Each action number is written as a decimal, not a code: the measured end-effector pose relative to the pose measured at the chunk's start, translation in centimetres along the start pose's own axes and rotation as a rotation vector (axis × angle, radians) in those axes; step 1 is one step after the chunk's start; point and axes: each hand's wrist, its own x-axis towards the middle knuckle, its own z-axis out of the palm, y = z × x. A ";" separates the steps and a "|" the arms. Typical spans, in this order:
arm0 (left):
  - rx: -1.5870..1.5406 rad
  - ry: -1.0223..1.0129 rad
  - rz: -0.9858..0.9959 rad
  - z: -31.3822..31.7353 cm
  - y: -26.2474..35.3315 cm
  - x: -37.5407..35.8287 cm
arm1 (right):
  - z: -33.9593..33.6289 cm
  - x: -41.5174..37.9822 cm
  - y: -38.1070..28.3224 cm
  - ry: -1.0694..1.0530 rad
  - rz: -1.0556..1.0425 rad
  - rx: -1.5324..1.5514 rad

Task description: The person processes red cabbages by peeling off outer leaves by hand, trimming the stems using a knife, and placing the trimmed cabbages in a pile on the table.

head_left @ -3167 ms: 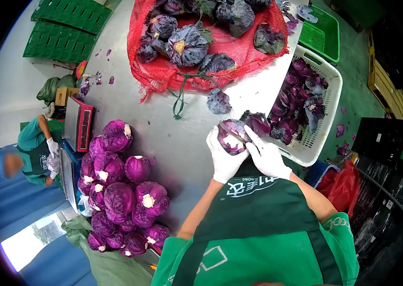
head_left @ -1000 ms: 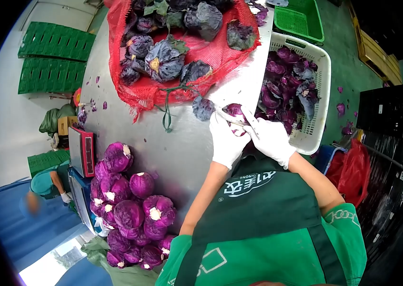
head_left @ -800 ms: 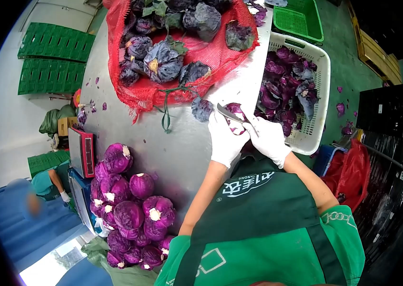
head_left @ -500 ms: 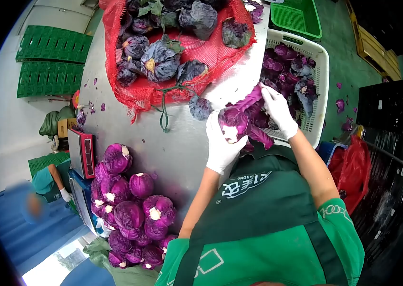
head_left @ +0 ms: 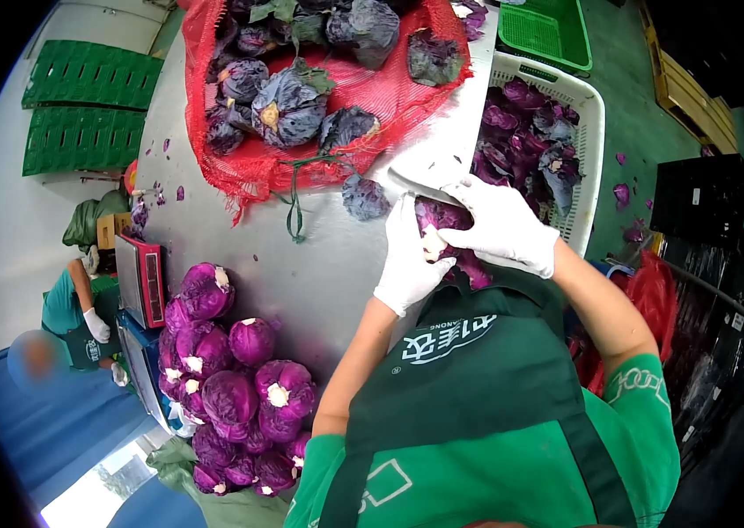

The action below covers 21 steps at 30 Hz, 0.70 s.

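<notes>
My left hand (head_left: 409, 264) is wrapped around the near left side of a red cabbage (head_left: 444, 214), whose pale cut stem faces me. My right hand (head_left: 504, 227) is closed over its right side, with a digit against the stem. A knife (head_left: 425, 187) juts up and left from the right hand's curled fingers, its blade along the cabbage's far side; its handle is hidden. Loose purple leaves (head_left: 476, 273) hang below the cabbage. One dark outer leaf (head_left: 364, 197) lies on the metal table (head_left: 328, 273), left of the hands.
Untrimmed cabbages lie in a red mesh bag (head_left: 240, 180) at the far side. Trimmed cabbages (head_left: 231, 398) are heaped at left, beside a scale (head_left: 150, 280). A white crate (head_left: 595, 132) of leaves stands at right. A co-worker (head_left: 81, 308) is at far left.
My right hand has moved from the peeled-back leaf down and left onto the cabbage. The knife blade now shows. The cabbage has turned slightly, and the view has shifted a little.
</notes>
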 end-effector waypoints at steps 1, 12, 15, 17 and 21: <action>0.018 -0.011 0.007 -0.2 0.3 0.2 | -0.6 0.4 -0.1 -0.057 -0.010 -0.037; -0.045 0.039 0.055 -0.8 -1.3 -0.2 | -1.1 3.7 8.9 0.740 0.169 -0.211; -0.087 0.171 0.013 0.0 -1.3 -1.2 | 0.6 0.2 3.2 0.568 0.125 0.033; -0.100 0.275 -0.012 0.6 -0.4 -1.0 | 2.6 -1.6 0.3 0.295 0.229 0.262; -0.012 0.211 -0.103 0.6 0.4 -1.0 | 5.2 -2.3 -1.1 0.235 0.404 0.560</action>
